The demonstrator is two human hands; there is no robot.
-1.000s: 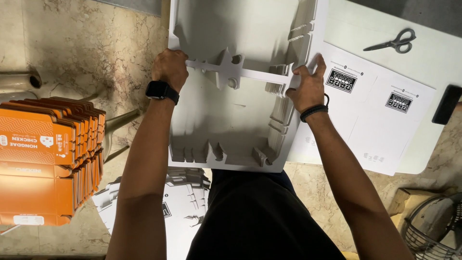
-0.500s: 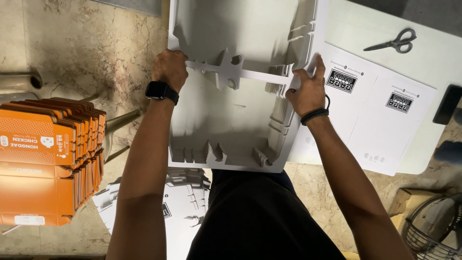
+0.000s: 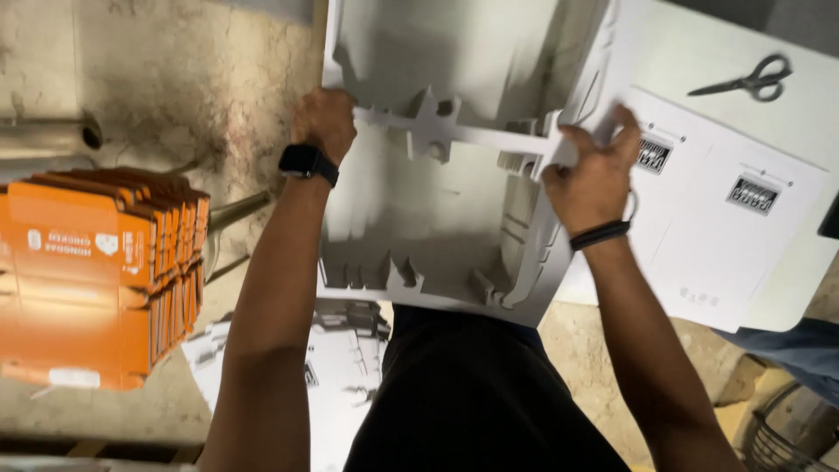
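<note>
I hold a flat die-cut grey cardboard box blank [image 3: 437,218] upright in front of my body. My left hand [image 3: 325,122], with a black watch at the wrist, grips the left end of a notched cardboard strip [image 3: 454,133] that crosses the blank. My right hand [image 3: 594,170], with a black band at the wrist, pinches the strip's right end and the blank's right flap. The blank's lower edge has several cut tabs near my black shirt.
A stack of orange flat cartons [image 3: 96,271] lies at the left. White printed box blanks [image 3: 725,227] lie on a white table at the right with scissors [image 3: 747,80] on it. More white blanks [image 3: 341,367] lie on the floor. Another person's blue sleeve [image 3: 795,350] shows at the right.
My right hand has shifted slightly on the blank's right flap. A blue sleeve has come into view at the lower right.
</note>
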